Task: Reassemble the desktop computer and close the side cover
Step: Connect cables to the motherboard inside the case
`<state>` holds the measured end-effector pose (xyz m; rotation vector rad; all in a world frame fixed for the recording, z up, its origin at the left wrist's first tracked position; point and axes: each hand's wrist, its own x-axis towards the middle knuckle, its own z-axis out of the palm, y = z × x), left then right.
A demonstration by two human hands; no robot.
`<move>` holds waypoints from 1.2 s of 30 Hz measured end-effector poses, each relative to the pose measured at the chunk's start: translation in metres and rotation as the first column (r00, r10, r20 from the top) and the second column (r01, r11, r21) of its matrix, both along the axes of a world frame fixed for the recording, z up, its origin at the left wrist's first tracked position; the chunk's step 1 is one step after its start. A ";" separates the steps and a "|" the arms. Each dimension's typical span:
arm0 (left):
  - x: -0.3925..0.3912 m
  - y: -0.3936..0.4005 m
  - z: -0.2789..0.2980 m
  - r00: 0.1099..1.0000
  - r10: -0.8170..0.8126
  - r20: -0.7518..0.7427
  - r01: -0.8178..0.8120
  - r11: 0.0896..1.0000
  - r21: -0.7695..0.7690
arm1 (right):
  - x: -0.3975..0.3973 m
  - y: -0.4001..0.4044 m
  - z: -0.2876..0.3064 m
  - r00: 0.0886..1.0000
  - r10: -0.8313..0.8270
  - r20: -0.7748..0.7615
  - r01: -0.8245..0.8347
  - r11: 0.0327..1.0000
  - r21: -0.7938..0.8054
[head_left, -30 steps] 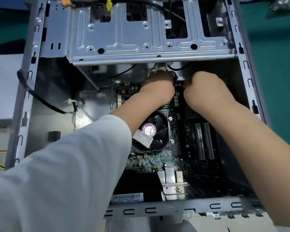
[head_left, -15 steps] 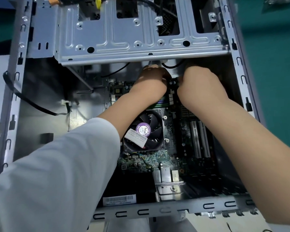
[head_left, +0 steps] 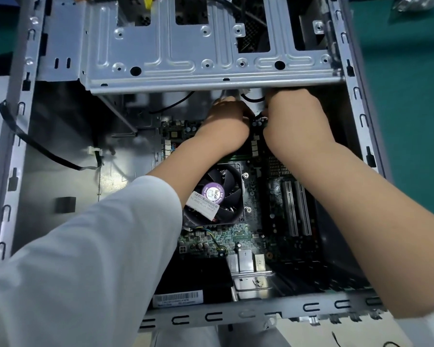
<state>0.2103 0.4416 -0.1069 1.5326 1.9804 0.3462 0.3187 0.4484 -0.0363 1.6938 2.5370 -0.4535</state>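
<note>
The desktop computer case (head_left: 18, 156) lay on its side on the green worktop (head_left: 411, 121), side cover off, interior facing up. Both hands were deep inside, at the far end of the motherboard (head_left: 256, 236), just below the edge of the metal drive cage (head_left: 186, 53).

Left hand (head_left: 229, 126) was knuckles-up w/ fingers curled down toward the board edge; what it gripped was hidden, so can't tell. Right hand (head_left: 295, 121) sat just beside it, nearly touching, fingers also curled under and out of sight; grip can't be told either. A small dark part of the board w/ capacitors showed in the gap between the two hands. A white connector (head_left: 246, 92) and a black cable loop (head_left: 252, 98) hung just above the hands, under the cage edge.

CPU fan (head_left: 216, 196) w/ purple label sat near the board's centre, partly under the left forearm's white sleeve (head_left: 85, 246). Two white expansion slots (head_left: 296, 209) ran beside the right forearm. A black cable (head_left: 35, 144) draped over the case's left rail into the empty bay, ending near a white plug (head_left: 94, 151).
</note>
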 end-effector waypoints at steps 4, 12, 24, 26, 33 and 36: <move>0.002 0.003 0.004 0.999 -0.010 -0.038 0.009 1.000 -0.020 | -0.003 0.001 0.001 0.998 0.059 0.019 -0.060 0.998 0.009; 0.001 0.008 0.008 0.999 -0.031 -0.041 0.030 0.999 -0.035 | -0.002 0.004 0.004 0.989 0.103 0.110 -0.099 0.994 -0.048; 0.003 0.014 0.013 0.999 -0.004 -0.049 -0.002 0.994 -0.113 | -0.003 -0.003 -0.005 0.993 0.116 0.020 -0.116 0.993 -0.009; 0.001 0.014 0.013 0.999 -0.012 -0.051 0.005 0.992 -0.124 | -0.003 0.000 -0.008 0.997 0.076 0.017 -0.076 0.997 0.027; -0.005 0.009 0.012 0.998 0.017 0.064 -0.011 0.997 -0.081 | -0.003 0.000 -0.008 0.997 0.076 0.007 -0.076 0.997 0.024; -0.009 0.008 0.008 0.995 0.026 0.096 -0.020 0.998 -0.062 | -0.003 0.000 -0.009 0.999 0.049 -0.016 -0.049 0.999 0.003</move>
